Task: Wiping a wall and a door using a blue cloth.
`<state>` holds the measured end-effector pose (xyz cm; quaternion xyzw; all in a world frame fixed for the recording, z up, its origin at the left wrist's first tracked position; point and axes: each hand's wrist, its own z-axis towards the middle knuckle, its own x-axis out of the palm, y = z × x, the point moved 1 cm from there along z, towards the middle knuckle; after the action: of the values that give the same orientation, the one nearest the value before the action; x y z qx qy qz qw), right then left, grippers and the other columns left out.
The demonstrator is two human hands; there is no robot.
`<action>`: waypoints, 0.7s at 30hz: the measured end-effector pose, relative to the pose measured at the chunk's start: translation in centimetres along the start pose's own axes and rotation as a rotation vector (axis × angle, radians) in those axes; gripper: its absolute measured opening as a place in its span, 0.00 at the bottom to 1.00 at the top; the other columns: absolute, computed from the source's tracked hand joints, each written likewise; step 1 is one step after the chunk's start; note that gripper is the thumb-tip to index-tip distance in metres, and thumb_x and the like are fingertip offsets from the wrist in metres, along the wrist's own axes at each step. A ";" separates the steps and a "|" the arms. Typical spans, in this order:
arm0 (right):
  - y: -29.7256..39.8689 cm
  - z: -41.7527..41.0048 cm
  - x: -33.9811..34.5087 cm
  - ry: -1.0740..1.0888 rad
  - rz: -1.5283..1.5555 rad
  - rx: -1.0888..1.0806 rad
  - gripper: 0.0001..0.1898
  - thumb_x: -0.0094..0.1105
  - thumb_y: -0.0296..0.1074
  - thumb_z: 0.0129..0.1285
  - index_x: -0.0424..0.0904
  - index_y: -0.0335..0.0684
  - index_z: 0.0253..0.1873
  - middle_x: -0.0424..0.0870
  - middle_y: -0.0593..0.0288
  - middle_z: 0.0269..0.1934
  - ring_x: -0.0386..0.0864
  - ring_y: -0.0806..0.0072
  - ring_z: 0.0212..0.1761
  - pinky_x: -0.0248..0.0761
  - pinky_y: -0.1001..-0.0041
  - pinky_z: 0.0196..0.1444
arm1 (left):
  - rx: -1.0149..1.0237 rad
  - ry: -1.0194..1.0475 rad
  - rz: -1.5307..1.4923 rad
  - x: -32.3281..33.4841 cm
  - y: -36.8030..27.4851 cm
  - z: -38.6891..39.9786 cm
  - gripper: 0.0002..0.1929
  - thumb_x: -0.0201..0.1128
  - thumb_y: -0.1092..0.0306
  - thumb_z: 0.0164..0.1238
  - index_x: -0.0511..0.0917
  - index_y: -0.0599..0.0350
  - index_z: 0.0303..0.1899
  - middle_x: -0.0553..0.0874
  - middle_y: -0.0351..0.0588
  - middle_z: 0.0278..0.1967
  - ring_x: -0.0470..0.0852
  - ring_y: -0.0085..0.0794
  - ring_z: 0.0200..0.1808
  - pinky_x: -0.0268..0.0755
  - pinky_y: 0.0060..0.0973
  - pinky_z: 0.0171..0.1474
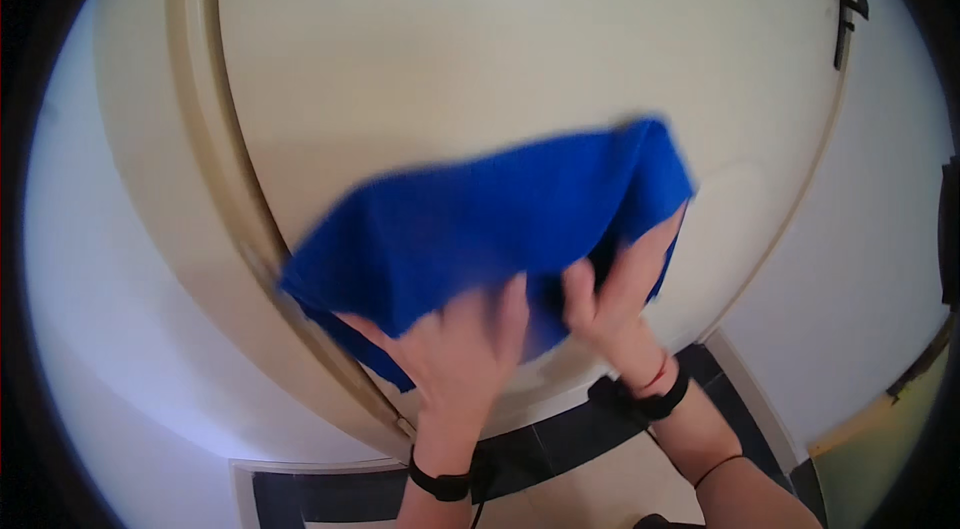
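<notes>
A blue cloth [487, 206] is spread between my two hands in front of a cream door. My left hand [457, 341] holds its left part, with the fingers partly covered by the fabric. On the other side my right hand [619, 304] grips the right part, and a fold of cloth hangs over its fingers. The cloth sags between the hands and looks blurred. Whether it touches the door cannot be told. Black bands circle both wrists.
The cream door [525, 41] fills most of the view, with a dark lever handle [859, 3] at upper right. Its frame [202, 78] runs down the left, beside a white wall [97, 266]. Below lie dark floor tiles [517, 450] and paler flooring [585, 491].
</notes>
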<state>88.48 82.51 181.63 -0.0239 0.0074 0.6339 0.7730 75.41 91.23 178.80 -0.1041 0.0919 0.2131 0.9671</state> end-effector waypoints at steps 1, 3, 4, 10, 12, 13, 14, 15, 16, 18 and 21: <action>-0.7 2.3 -0.2 -0.028 -0.102 -0.091 0.35 0.66 0.52 0.53 0.70 0.23 0.52 0.71 0.36 0.52 0.68 0.38 0.53 0.44 0.39 0.69 | -0.062 0.008 -0.025 -0.3 0.2 1.8 0.17 0.64 0.53 0.61 0.80 0.58 0.39 0.77 0.58 0.37 0.75 0.62 0.51 0.37 0.74 0.65; -1.5 5.5 0.3 -0.068 -0.115 -0.181 0.35 0.65 0.48 0.54 0.68 0.23 0.58 0.72 0.37 0.56 0.67 0.40 0.59 0.44 0.41 0.70 | -0.049 -0.047 -0.027 -0.5 0.0 3.8 0.16 0.63 0.52 0.62 0.81 0.56 0.40 0.78 0.59 0.43 0.73 0.62 0.55 0.37 0.74 0.65; -1.5 6.5 0.7 -0.013 -0.135 -0.222 0.34 0.63 0.47 0.55 0.68 0.23 0.58 0.71 0.35 0.56 0.66 0.38 0.60 0.44 0.40 0.70 | -0.080 -0.051 -0.032 -0.7 0.4 4.3 0.16 0.63 0.52 0.63 0.81 0.54 0.41 0.78 0.60 0.45 0.73 0.62 0.56 0.36 0.74 0.65; -0.9 6.7 0.6 0.190 -0.280 -0.348 0.24 0.48 0.44 0.63 0.73 0.29 0.55 0.73 0.35 0.54 0.69 0.38 0.56 0.59 0.51 0.58 | -0.111 -0.007 -0.131 -0.5 1.3 3.7 0.14 0.61 0.47 0.65 0.83 0.41 0.45 0.78 0.52 0.59 0.68 0.62 0.64 0.35 0.76 0.64; -1.1 5.8 0.6 0.233 -0.336 -0.349 0.23 0.47 0.44 0.63 0.73 0.29 0.54 0.73 0.35 0.53 0.69 0.38 0.54 0.60 0.51 0.57 | -0.052 -0.116 -0.142 -0.3 1.5 3.3 0.13 0.60 0.47 0.66 0.83 0.40 0.44 0.81 0.49 0.56 0.70 0.62 0.64 0.37 0.77 0.64; -1.4 5.6 0.6 0.229 -0.351 -0.343 0.23 0.45 0.44 0.64 0.73 0.29 0.54 0.73 0.35 0.52 0.69 0.39 0.53 0.60 0.50 0.56 | -0.057 -0.106 -0.168 -0.1 1.6 3.1 0.13 0.60 0.47 0.66 0.83 0.40 0.44 0.81 0.49 0.56 0.70 0.62 0.64 0.37 0.77 0.64; -1.5 5.0 0.9 0.226 -0.336 -0.293 0.23 0.44 0.44 0.65 0.73 0.29 0.54 0.73 0.35 0.51 0.69 0.39 0.52 0.60 0.50 0.56 | -0.045 -0.098 -0.157 0.1 1.8 2.9 0.14 0.60 0.47 0.66 0.83 0.40 0.44 0.81 0.50 0.56 0.70 0.61 0.64 0.38 0.77 0.64; -1.6 4.6 1.2 0.240 -0.367 -0.347 0.23 0.44 0.44 0.65 0.73 0.29 0.54 0.73 0.35 0.51 0.69 0.39 0.52 0.59 0.50 0.56 | -0.033 -0.094 -0.143 0.3 2.1 2.6 0.14 0.59 0.47 0.66 0.82 0.40 0.45 0.81 0.50 0.55 0.70 0.60 0.64 0.40 0.76 0.64; -1.7 4.4 1.2 0.221 -0.359 -0.367 0.23 0.43 0.45 0.66 0.72 0.29 0.54 0.73 0.35 0.50 0.69 0.39 0.51 0.59 0.50 0.55 | -0.039 -0.094 -0.155 0.4 2.0 2.5 0.14 0.59 0.47 0.66 0.82 0.40 0.45 0.81 0.50 0.55 0.70 0.60 0.64 0.40 0.76 0.64; -1.7 4.3 1.2 0.212 -0.330 -0.347 0.24 0.44 0.44 0.65 0.70 0.27 0.55 0.72 0.33 0.50 0.68 0.38 0.50 0.59 0.50 0.55 | -0.048 -0.116 -0.102 0.5 2.0 2.5 0.15 0.59 0.46 0.67 0.82 0.41 0.46 0.82 0.51 0.53 0.71 0.59 0.63 0.40 0.76 0.64; -1.0 5.0 0.5 0.216 -0.201 -0.297 0.29 0.52 0.46 0.58 0.68 0.23 0.55 0.66 0.29 0.57 0.60 0.31 0.61 0.44 0.39 0.66 | -0.053 -0.105 0.027 0.1 1.3 2.7 0.16 0.58 0.46 0.67 0.82 0.43 0.46 0.83 0.53 0.50 0.72 0.58 0.62 0.40 0.75 0.64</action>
<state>89.42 83.04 186.67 -0.2062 -0.0059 0.5416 0.8149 75.27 93.03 181.20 -0.1173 0.0369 0.2336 0.9645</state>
